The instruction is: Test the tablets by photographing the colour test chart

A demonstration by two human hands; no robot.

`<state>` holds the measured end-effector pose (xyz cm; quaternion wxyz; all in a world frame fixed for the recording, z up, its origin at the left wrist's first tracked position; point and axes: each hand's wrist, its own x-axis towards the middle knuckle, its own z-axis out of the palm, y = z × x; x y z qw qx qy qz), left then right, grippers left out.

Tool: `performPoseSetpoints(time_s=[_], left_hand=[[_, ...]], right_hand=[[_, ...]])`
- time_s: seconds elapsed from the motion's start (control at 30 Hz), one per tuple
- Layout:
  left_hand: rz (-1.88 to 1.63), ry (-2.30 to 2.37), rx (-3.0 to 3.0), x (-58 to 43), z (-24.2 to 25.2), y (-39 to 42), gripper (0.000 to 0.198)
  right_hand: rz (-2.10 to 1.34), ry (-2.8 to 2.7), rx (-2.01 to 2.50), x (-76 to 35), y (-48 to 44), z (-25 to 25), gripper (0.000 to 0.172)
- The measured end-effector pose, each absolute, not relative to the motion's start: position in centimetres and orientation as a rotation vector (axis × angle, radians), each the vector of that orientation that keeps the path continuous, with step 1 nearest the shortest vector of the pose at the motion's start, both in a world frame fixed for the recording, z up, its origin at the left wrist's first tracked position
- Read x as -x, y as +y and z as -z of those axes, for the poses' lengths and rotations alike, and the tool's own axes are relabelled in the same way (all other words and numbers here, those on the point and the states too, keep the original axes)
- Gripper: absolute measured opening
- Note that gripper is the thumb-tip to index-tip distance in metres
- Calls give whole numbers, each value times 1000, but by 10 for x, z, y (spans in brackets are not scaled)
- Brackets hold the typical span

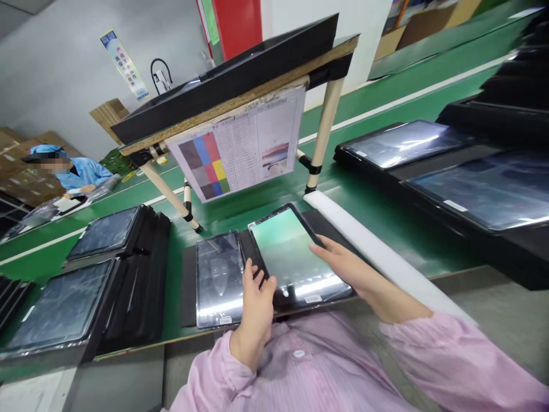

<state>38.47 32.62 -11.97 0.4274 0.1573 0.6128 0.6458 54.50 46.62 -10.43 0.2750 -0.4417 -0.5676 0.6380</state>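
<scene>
Green bench (377, 191) is bearing the lit tablet (291, 252), tilted up; the left hand (257, 303) is clasping its left edge, the right hand (349, 268) is gripping its right edge, a dark tablet (218, 277) lying just left.

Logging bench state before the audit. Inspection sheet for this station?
Surface: green bench, with a black mat under the tablets.
Job's things: lit tablet, tilted and held; dark tablet flat on the mat beside it.
Clutter: foam roll on the right; left trays and right trays hold more tablets.
Grippers: left hand grips the lit tablet's left edge; right hand has fingers at its right edge, grip unclear.
Cables: black cable looped at the back wall.
Surroundings: stand with a colour chart; person in blue at far left.
</scene>
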Motion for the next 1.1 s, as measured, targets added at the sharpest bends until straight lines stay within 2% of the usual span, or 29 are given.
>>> performPoseSetpoints(time_s=[0.1, 0.17, 0.33, 0.5, 0.6, 0.7, 0.77, 0.9, 1.1], left_hand=[[-1671, 1529, -427, -375, 118, 322, 86], [-1730, 1550, -540, -367, 108, 316, 83], [-1745, 1603, -945, -355, 66, 303, 79], [-1855, 1738, -1159, -350, 37, 292, 93], [-1713, 2033, -1304, -349, 31, 283, 109], [-1578, 2299, -1452, -350, 32, 277, 126], [-1556, 2365, -1540, -350, 37, 277, 130], [-1533, 2441, -1729, -349, 51, 282, 131], [-1542, 2546, -1799, -348, 68, 288, 126]], right_hand=[[-1539, -1573, 1218, -543, 457, 100, 93], [-1489, -1561, 1136, -541, 448, 92, 99], [-1482, -1515, 757, -524, 423, 56, 106], [-1430, -1565, 503, -500, 420, 35, 105], [-1414, -1560, 467, -490, 426, 33, 108], [-1371, -1513, 485, -481, 432, 37, 104], [-1364, -1470, 539, -477, 434, 42, 103], [-1530, -1386, 612, -470, 440, 56, 91], [-1629, -1303, 455, -463, 450, 73, 74]])
